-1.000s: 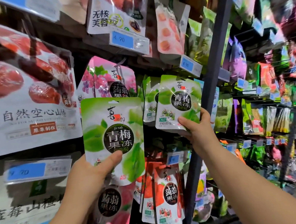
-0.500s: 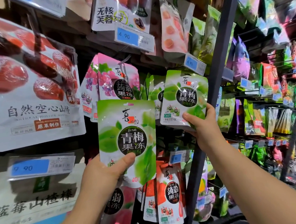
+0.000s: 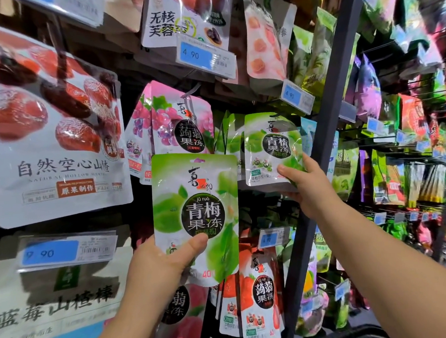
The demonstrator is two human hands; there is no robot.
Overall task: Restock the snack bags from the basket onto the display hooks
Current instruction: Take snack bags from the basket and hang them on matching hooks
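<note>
Left grip (image 3: 154, 267) clasped 1 loose green bag (image 3: 196, 217) by its bottom edge (thumb across the front); right grip (image 3: 306, 187) pinched the hanging bag (image 3: 270, 150) at its lower corner, just beside the post (image 3: 327, 136).

Shop aisle, wall-mounted display rack. Dark back panel (image 3: 142, 207) shows in the gaps. One dark metal upright (image 3: 327, 136) runs top to bottom and leans in the wide-angle view, splitting this bay from the next. Clear price-tag holders with blue labels sit on the rails: upper centre (image 3: 204, 56), just left of the upright (image 3: 297, 96), lower left (image 3: 67, 251). Further shelf rows (image 3: 409, 157) recede to the right, blurred, with small blue tags along their edges. Bright overhead light, glare on glossy surfaces.
</note>
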